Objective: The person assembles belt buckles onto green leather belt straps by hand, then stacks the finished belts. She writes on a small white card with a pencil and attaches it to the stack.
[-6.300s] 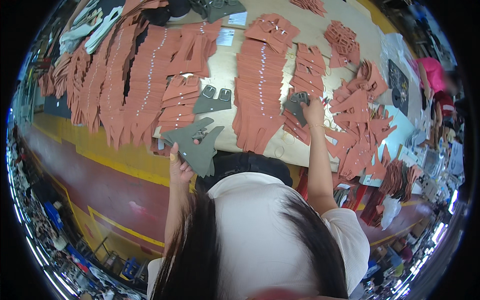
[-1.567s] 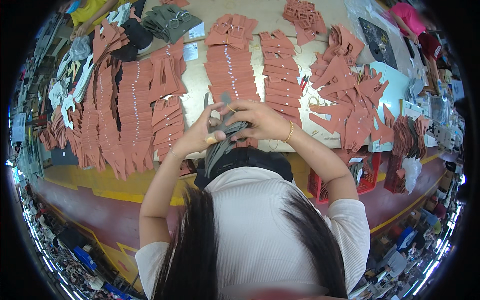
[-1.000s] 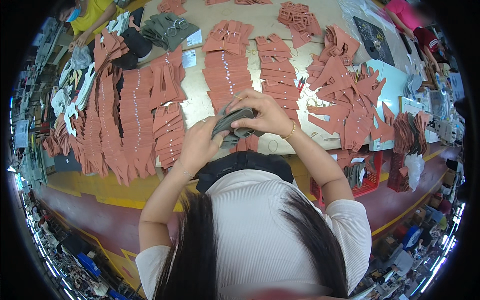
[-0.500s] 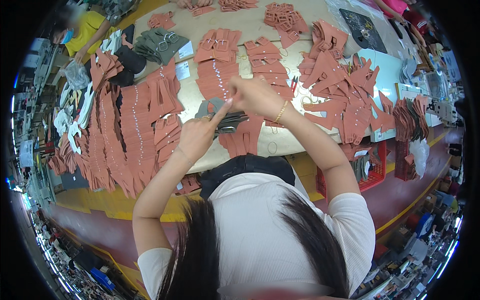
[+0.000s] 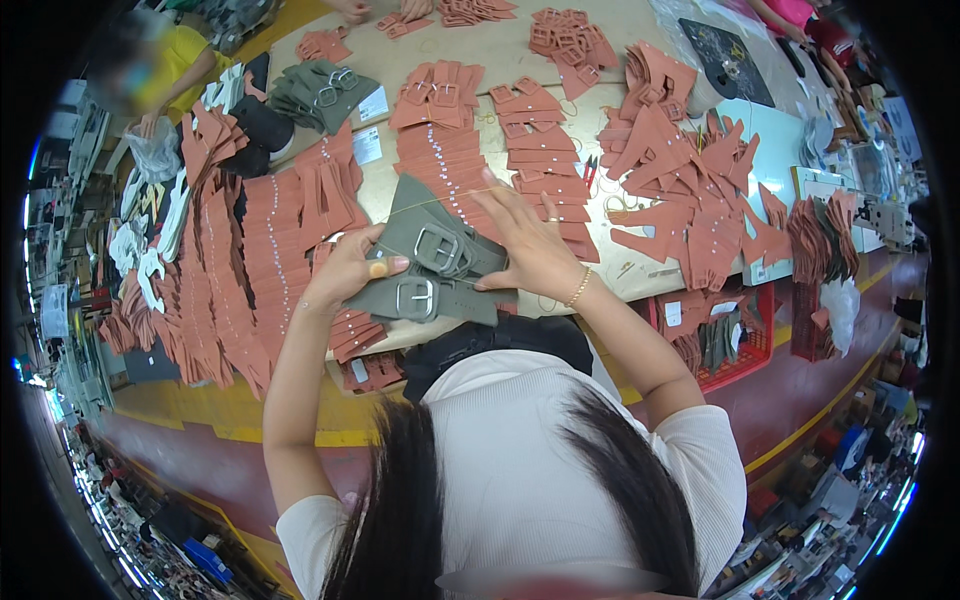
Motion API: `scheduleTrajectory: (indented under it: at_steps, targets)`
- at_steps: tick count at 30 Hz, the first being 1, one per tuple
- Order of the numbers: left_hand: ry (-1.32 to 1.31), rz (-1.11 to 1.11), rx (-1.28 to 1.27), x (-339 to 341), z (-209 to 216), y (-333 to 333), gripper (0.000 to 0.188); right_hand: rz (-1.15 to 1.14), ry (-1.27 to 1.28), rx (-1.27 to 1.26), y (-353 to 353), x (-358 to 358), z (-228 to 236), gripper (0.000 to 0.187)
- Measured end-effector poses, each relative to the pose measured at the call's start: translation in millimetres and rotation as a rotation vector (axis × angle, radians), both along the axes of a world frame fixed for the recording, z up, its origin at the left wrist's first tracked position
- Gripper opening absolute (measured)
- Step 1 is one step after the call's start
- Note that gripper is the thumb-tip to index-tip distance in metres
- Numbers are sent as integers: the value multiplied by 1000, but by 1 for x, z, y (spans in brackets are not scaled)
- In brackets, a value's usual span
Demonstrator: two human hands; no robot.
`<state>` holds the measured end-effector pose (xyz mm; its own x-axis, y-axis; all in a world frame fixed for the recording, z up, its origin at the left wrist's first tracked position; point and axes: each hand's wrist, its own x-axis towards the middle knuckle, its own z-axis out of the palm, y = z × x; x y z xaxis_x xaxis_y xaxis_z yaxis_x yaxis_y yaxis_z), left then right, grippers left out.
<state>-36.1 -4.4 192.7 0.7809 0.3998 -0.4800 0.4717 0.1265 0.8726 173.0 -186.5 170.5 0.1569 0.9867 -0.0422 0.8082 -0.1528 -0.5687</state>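
A small stack of dark green strap pieces with square silver buckles is held between my hands, above the table's near edge. My left hand grips its left end, the thumb lying on top. At the right end my right hand has its thumb against the pieces and its fingers raised. A thin yellow rubber band stretches across the stack toward the raised right fingers. Past my hands, rust-coloured straps lie in an overlapping row.
Long rows of rust pieces cover the table's left side; loose heaps lie right. Another green buckled bundle sits farther back. Small snips lie right of the middle rows. A red crate stands below the right edge. Other people work around the table.
My hands, close together over the green pieces before, have moved apart and nearer to me. The stack is now turned with its buckles in view, and the rubber band is stretched over it.
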Motion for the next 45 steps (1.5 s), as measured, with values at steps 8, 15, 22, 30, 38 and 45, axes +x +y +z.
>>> scheduleTrajectory:
  at_steps: [8, 15, 22, 30, 38, 45]
  targets:
    - [-176, -144, -315, -16, -6, -3, 76, 57, 311, 149, 3, 24, -31, 112]
    - [-326, 177, -322, -41, -30, 18, 86, 213, 407, -115, 47, 28, -65, 31]
    - [-841, 702, -580, -71, -89, -24, 45, -99, 1196, 92, -6, 65, -42, 38]
    - [-1354, 100, -1390, -7, -66, -74, 28, 54, 2607, 260, 6, 16, -38, 29]
    - [-1125, 470, -1048, 1, -42, -80, 36, -31, 1664, 398, 22, -16, 2, 106]
    - [-511, 432, -384, -15, -29, -42, 58, 88, 1323, 478, 13, 0, 19, 112]
